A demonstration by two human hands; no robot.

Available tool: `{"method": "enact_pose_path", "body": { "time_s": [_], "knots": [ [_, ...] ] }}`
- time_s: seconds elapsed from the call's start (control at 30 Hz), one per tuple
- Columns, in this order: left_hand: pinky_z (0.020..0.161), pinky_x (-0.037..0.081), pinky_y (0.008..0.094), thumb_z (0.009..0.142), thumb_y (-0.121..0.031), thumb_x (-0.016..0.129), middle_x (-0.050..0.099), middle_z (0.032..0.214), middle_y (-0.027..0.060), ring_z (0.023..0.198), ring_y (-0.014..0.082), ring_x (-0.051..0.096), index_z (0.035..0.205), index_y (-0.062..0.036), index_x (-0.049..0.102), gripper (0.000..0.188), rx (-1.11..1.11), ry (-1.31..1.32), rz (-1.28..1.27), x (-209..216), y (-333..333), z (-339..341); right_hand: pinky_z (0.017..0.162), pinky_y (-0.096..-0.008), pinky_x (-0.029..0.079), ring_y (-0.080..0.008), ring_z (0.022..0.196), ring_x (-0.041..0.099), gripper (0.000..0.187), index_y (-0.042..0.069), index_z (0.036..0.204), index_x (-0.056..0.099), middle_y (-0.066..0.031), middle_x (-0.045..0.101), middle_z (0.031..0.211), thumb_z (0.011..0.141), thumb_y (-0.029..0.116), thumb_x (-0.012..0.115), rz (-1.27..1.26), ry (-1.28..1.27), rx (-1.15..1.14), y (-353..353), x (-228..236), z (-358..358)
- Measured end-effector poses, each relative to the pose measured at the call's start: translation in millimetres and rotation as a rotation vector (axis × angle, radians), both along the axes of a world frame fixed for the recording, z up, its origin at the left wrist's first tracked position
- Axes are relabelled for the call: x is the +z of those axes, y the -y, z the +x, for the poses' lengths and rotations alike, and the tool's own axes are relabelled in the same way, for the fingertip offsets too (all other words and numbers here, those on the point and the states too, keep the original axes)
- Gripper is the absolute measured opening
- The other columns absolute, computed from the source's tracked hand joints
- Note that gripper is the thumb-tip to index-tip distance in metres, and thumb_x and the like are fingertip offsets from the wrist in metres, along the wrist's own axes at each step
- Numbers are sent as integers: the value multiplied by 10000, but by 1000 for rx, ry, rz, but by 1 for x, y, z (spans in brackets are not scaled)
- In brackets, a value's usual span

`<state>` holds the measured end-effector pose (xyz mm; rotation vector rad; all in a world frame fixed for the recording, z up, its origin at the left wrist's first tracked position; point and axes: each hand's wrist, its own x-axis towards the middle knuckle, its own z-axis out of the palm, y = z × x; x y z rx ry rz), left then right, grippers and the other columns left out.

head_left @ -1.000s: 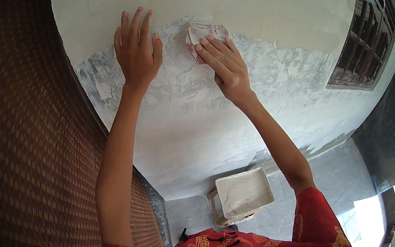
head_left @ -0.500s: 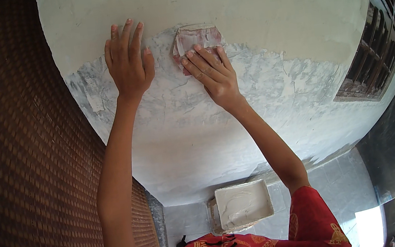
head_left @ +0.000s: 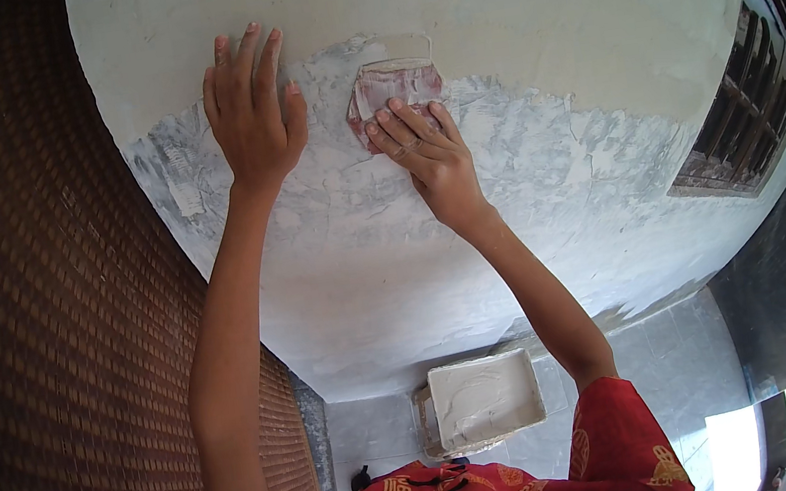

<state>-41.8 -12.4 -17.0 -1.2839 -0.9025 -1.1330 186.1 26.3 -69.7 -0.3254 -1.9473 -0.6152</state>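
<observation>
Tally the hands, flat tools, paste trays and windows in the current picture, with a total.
Hands: 2 (left hand, right hand)
Flat reddish tool: 1
Paste tray: 1
Window: 1
Total: 5

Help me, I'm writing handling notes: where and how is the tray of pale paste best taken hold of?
Probably grip the tray by its left and right rims together, coming from the near side. It looks rectangular and open, with raised edges to hold. The wall stands close beyond its far edge, and paste spreads across its inside, so keep it level.
</observation>
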Motion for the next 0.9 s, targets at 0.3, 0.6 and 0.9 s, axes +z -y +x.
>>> {"method": "enact_pose_path", "body": {
  "time_s": [0.3, 0.6, 0.9],
  "knots": [
    [1121, 250, 510, 914, -190, 512, 444, 1471, 91, 1409, 350, 340, 1418, -113, 473, 511, -2, -5, -40, 2, -3, 3, 1052, -454, 447, -223, 1238, 577, 416, 111, 1162, 704, -49, 694, 1180, 779, -40, 649, -27, 107, 113, 47, -20, 28],
    [1131, 221, 543, 917, -219, 500, 432, 1481, 94, 1433, 351, 296, 1420, -118, 468, 514, -19, 24, 10, 33, -5, 16, 636, -265, 544, -116, 763, 687, 451, 73, 1365, 565, -156, 730, 1012, 923, 4, 626, -179, -550, 163, 44, 70, 58],
    [1138, 247, 521, 930, -265, 480, 469, 1464, 71, 1418, 316, 345, 1390, -154, 513, 475, -18, 60, 91, 29, -7, 10, 603, -230, 498, -68, 681, 635, 408, 54, 1312, 614, -128, 734, 860, 909, -2, 631, -326, -561, 74, 25, 95, 42]
  ]
}}
